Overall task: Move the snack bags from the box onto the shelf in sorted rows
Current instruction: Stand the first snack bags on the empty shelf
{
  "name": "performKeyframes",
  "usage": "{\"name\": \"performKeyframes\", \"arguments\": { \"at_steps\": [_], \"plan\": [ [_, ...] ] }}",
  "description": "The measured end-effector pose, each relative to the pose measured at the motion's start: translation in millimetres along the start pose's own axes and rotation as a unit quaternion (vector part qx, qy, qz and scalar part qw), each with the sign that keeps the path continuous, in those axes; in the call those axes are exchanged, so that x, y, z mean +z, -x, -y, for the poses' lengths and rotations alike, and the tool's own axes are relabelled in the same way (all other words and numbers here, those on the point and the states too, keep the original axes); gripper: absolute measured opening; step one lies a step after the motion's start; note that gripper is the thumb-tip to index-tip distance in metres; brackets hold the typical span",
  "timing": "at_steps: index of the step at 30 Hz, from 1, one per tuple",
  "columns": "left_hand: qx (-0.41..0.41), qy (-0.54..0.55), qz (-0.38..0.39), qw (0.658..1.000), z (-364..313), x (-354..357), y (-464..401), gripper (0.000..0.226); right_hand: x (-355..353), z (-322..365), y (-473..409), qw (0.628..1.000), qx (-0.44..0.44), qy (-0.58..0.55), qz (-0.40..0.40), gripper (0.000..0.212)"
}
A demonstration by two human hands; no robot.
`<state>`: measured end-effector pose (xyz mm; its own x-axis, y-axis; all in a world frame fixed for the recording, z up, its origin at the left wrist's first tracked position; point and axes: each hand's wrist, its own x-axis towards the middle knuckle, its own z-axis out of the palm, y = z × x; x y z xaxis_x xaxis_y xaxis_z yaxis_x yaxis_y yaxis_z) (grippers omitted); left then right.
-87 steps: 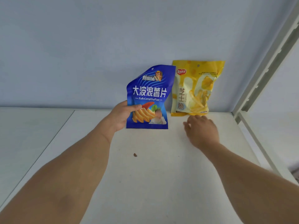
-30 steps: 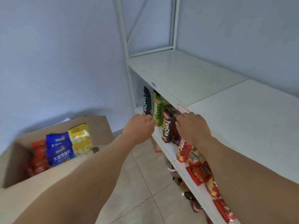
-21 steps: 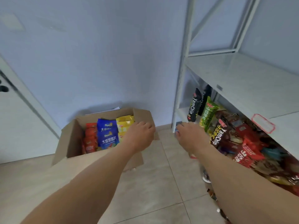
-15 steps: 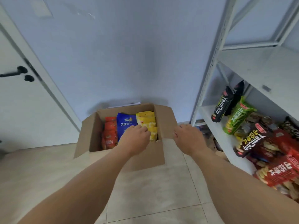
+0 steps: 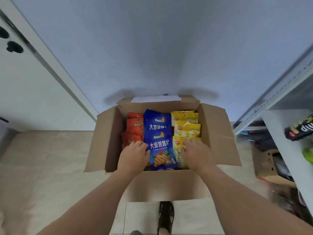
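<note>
An open cardboard box (image 5: 218,133) stands on the floor below me. Inside it stand three rows of snack bags: orange bags (image 5: 134,128) on the left, blue bags (image 5: 159,148) in the middle, yellow bags (image 5: 186,129) on the right. My left hand (image 5: 133,156) is down in the box over the orange row, its fingertips touching the left edge of the front blue bag. My right hand (image 5: 196,155) lies on the front yellow bag and covers most of it. Neither hand has lifted a bag.
The white metal shelf (image 5: 288,114) rises at the right, with a black chip bag (image 5: 299,131) and other snacks on its lower level. A smaller cardboard box (image 5: 265,168) sits under it. A white door (image 5: 25,99) is at the left. My sandalled foot (image 5: 166,216) stands just before the box.
I have turned from the shelf, where I set down a blue bag, to the box. Both hands came down from above it onto the front blue and yellow bags.
</note>
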<state>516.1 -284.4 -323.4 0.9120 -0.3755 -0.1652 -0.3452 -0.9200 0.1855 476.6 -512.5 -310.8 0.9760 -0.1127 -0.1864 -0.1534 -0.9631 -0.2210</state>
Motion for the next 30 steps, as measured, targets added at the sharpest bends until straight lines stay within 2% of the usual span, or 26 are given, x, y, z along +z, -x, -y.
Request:
{"name": "performKeyframes", "arguments": {
  "at_steps": [2, 5, 9, 12, 14, 16, 18, 21, 23, 25, 27, 30],
  "plan": [
    [-0.060, 0.051, 0.019, 0.997, 14.5, 22.1, -21.0, 0.030, 26.6, 2.7, -26.4, 0.999, 0.019, -0.015, 0.024, 0.030],
    [-0.140, 0.131, 0.095, 0.977, 29.7, 63.9, -54.2, 0.038, 66.0, -0.9, -61.3, 0.992, 0.090, -0.059, 0.059, 0.040],
    [-0.248, 0.278, 0.208, 0.904, 35.4, 117.5, -100.7, 0.057, 115.4, -24.2, -98.9, 0.960, 0.233, -0.131, 0.078, 0.050],
    [-0.331, 0.359, 0.254, 0.835, 40.5, 161.8, -125.3, 0.059, 154.4, -48.6, -116.4, 0.906, 0.361, -0.200, 0.092, 0.064],
    [-0.373, 0.402, 0.256, 0.796, 44.2, 189.2, -134.9, 0.067, 176.0, -61.5, -125.3, 0.862, 0.426, -0.255, 0.105, 0.075],
    [-0.414, 0.421, 0.244, 0.769, 46.3, 210.2, -140.5, 0.080, 191.2, -71.0, -133.6, 0.830, 0.464, -0.290, 0.112, 0.085],
    [-0.447, 0.419, 0.226, 0.757, 46.3, 224.4, -143.8, 0.087, 202.9, -79.3, -141.2, 0.803, 0.492, -0.316, 0.113, 0.093],
    [-0.452, 0.424, 0.201, 0.759, 42.3, 237.5, -142.5, 0.078, 220.9, -91.0, -147.3, 0.764, 0.505, -0.390, 0.097, 0.101],
    [-0.434, 0.435, 0.197, 0.764, 38.8, 242.1, -140.3, 0.064, 232.4, -97.7, -147.2, 0.756, 0.502, -0.408, 0.095, 0.106],
    [-0.420, 0.462, 0.205, 0.753, 36.0, 243.4, -139.3, 0.047, 240.5, -102.4, -144.0, 0.757, 0.501, -0.405, 0.107, 0.106],
    [-0.418, 0.498, 0.214, 0.729, 34.6, 244.3, -140.7, 0.039, 246.8, -106.7, -139.6, 0.759, 0.491, -0.411, 0.118, 0.101],
    [-0.411, 0.528, 0.211, 0.713, 34.9, 248.3, -143.5, 0.027, 254.5, -111.3, -135.9, 0.765, 0.444, -0.441, 0.153, 0.079]
  ]
}}
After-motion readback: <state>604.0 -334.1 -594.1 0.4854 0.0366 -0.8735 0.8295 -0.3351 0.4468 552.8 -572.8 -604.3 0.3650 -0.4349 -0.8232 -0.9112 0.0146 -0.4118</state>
